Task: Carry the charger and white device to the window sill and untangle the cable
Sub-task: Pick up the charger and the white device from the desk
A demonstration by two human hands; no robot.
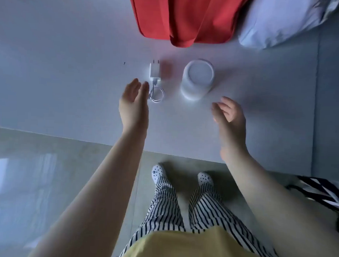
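Observation:
A white plug-in charger [154,71] lies flat on a pale bed surface [70,76], prongs pointing away from me. Its white cable [156,95] is coiled in a small loop just in front of it. To the right stands a white cylindrical device [197,79], upright. My left hand [133,104] hovers open just left of the coiled cable, fingertips close to it; I cannot tell whether they touch. My right hand [229,115] is open with curled fingers, a little to the front right of the device, holding nothing.
A red cloth item [184,17] lies at the back of the surface. A white pillow [280,22] sits at the back right. The surface's front edge [106,143] runs just before my feet, with grey tiled floor [38,181] below. A striped fabric [320,191] shows at right.

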